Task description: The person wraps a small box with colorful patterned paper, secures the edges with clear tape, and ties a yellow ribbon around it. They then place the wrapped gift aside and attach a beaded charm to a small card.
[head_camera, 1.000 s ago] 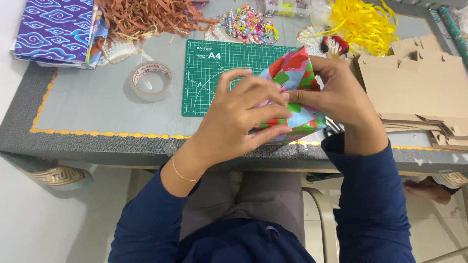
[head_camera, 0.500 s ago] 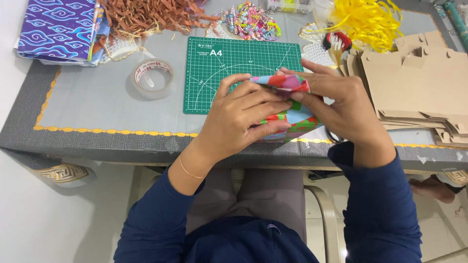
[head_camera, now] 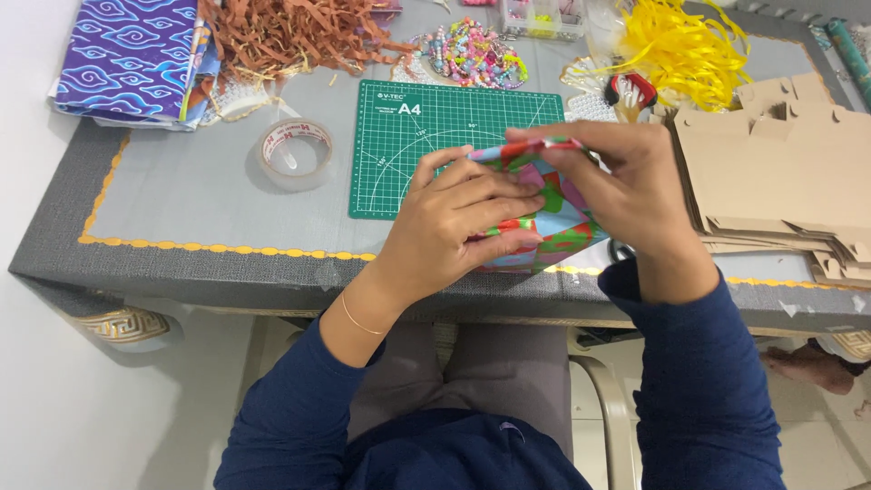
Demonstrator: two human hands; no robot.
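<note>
Colourful wrapped box (head_camera: pixel 553 213) is held above the worktop's (head_camera: pixel 181 209) near edge, over the green cutting mat's (head_camera: pixel 408 163) right corner, squarely between both hands. Long axis runs roughly left-right. Left hand (head_camera: pixel 454 222) grip: fingers flat, pressing the paper on its near face. Right hand (head_camera: pixel 626 177) grip: pinching the top fold. Neither hand nearer.

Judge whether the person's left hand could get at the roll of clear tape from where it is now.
Probably yes: the roll of clear tape lies in the open on the grey table, nothing between it and the left hand, though that hand is gripping the colourful wrapped parcel.
</note>
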